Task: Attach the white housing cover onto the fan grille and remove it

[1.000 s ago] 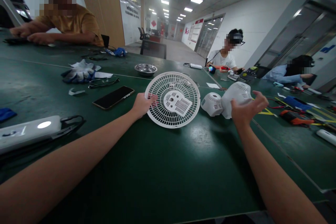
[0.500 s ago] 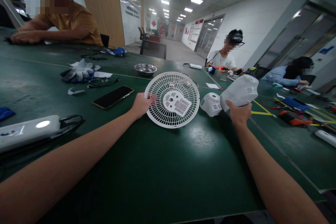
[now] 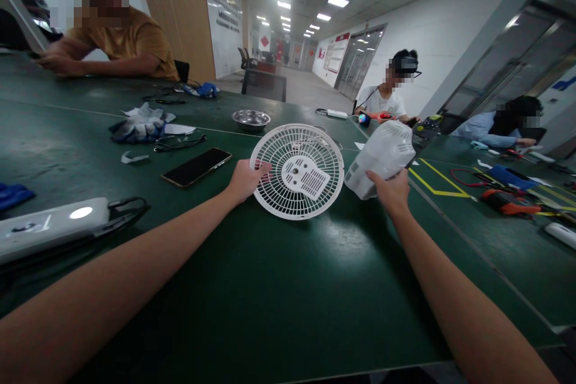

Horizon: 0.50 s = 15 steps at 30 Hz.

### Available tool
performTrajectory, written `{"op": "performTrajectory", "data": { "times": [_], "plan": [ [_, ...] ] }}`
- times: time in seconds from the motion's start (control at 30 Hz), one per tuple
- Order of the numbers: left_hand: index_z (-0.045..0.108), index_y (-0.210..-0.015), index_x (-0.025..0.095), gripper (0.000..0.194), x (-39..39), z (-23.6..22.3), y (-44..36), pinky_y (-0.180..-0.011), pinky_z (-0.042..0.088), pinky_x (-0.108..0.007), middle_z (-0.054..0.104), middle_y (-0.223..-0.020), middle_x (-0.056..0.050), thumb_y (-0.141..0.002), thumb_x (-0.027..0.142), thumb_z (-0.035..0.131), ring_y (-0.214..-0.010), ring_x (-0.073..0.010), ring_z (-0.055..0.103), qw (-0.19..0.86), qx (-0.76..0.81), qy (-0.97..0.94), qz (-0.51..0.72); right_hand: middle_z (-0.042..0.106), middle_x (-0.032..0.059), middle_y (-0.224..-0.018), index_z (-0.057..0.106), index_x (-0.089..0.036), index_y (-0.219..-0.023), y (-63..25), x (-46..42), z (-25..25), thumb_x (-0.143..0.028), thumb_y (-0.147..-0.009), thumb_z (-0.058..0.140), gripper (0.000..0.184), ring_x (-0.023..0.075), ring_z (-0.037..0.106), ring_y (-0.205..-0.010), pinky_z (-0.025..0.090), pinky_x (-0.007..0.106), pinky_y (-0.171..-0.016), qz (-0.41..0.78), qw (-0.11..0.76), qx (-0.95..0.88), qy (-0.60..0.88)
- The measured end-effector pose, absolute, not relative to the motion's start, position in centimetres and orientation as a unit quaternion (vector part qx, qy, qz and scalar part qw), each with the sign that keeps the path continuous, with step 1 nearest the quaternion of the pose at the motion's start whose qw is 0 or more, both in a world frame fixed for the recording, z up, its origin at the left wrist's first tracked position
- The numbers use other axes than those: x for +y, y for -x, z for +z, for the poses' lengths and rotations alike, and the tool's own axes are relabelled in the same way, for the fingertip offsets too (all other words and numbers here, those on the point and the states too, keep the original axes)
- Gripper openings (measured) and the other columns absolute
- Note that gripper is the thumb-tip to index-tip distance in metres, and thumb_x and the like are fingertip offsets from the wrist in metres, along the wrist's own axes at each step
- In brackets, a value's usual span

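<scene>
Gripped at its left rim by my left hand (image 3: 245,181), a round white fan grille (image 3: 278,195) stands tilted up over the green table (image 3: 288,288). Its spokes circle a slotted centre plate. My right hand (image 3: 392,193) is closed around a white plastic fan motor housing (image 3: 384,150) with vent slots, held just right of the grille. Behind this housing, a smaller white vented cover seen earlier is hidden. Whether the housing touches the grille, I cannot tell.
Left of the grille lie a black phone (image 3: 197,167), gloves (image 3: 141,123) and a white device (image 3: 49,228) with a strap. A metal bowl (image 3: 251,120) stands behind. An orange-black tool (image 3: 510,201) lies right. Several people sit around the table.
My right hand has moved left with the motor housing, bringing it close to the grille and in front of the smaller cover. My left hand and the grille have hardly moved.
</scene>
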<state>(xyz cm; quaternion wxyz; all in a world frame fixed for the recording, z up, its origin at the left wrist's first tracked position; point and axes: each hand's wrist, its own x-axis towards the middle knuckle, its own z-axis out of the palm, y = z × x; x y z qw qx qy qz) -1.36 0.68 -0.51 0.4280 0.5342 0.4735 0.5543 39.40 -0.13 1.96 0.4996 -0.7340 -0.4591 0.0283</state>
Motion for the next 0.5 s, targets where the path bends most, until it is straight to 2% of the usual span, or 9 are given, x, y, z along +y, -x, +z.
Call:
{"op": "performTrajectory", "data": {
  "times": [0.2, 0.4, 0.5],
  "plan": [
    [0.077, -0.089, 0.014, 0.009, 0.5, -0.3, 1.2, -0.072, 0.063, -0.034, 0.081, -0.086, -0.009, -0.086, 0.023, 0.077, -0.075, -0.022, 0.077, 0.424, 0.479, -0.532, 0.554, 0.07, 0.016, -0.124, 0.055, -0.021, -0.118, -43.1, -0.1, 2.7, -0.054, -0.059, 0.089, 0.076, 0.0365, 0.068, -0.114, 0.052, 0.055, -0.101, -0.032, 0.54, -0.434, 0.72],
    [0.076, -0.089, 0.015, 0.012, 0.8, -0.7, 1.4, -0.073, 0.063, -0.035, 0.08, -0.086, -0.01, -0.087, 0.027, 0.077, -0.077, -0.0227, 0.077, 0.424, 0.477, -0.54, 0.55, 0.071, 0.0132, -0.123, 0.053, -0.024, -0.114, -47.4, 0.4, 1.6, -0.05, -0.055, 0.093, 0.076, 0.0355, 0.069, -0.113, 0.051, 0.055, -0.102, 0.009, 0.551, -0.415, 0.724],
    [0.076, -0.089, 0.015, 0.012, 0.9, -0.8, 1.4, -0.074, 0.063, -0.035, 0.08, -0.087, -0.009, -0.088, 0.027, 0.076, -0.077, -0.0224, 0.076, 0.422, 0.477, -0.542, 0.548, 0.069, 0.013, -0.127, 0.049, -0.024, -0.124, -47.8, 0.7, 1.3, -0.052, -0.063, 0.088, 0.078, 0.0341, 0.068, -0.116, 0.051, 0.054, -0.104, 0.002, 0.569, -0.434, 0.699]
  ]
}}
